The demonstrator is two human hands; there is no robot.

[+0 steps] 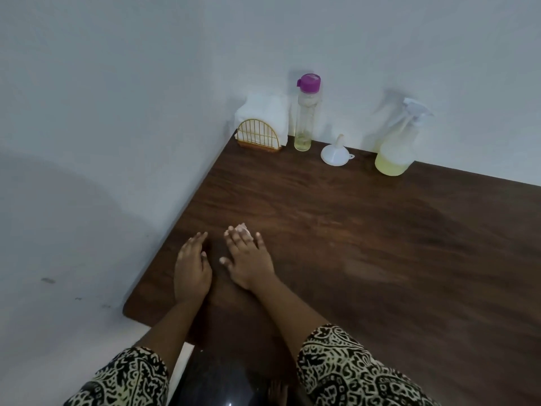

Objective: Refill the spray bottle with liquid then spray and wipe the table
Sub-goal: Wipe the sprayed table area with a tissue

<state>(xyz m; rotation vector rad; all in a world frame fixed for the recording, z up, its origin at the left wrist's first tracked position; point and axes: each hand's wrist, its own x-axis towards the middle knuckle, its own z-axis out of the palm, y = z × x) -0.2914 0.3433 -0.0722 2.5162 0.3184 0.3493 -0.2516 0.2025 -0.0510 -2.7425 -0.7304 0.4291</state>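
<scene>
A dark brown wooden table (pixel 366 230) fills the right and centre of the frame. Its far edge runs along a plain pale wall (pixel 380 39), and its left edge sits against a second pale wall, so the two meet in a corner at upper centre. The wood grain runs across the tabletop, with duller patches showing right of centre. The spray bottle (pixel 398 148) stands at the far edge, upper right of the frame, close to the wall. It is upright, its long axis vertical and leaning slightly rightward in this wide view. Its clear trigger head is on top with the nozzle pointing toward the right of the frame, and pale yellow liquid fills its lower part. To its left a white funnel (pixel 336 154) rests mouth down with its spout up. Further left stands a tall clear bottle (pixel 305 121) with a purple cap and a little yellowish liquid at the bottom. Beside that bottle, in the corner, is a gold wire napkin holder (pixel 259 137) with white napkins. Near the table's left edge, at lower centre, the left hand (pixel 191 268) lies flat with its fingers straight, holding nothing. Just beside it the right hand (pixel 248 259) is spread flat, its straight fingers pressing a small white tissue (pixel 242 228) onto the wood. Both patterned sleeves (pixel 345 367) enter from the bottom edge.
</scene>
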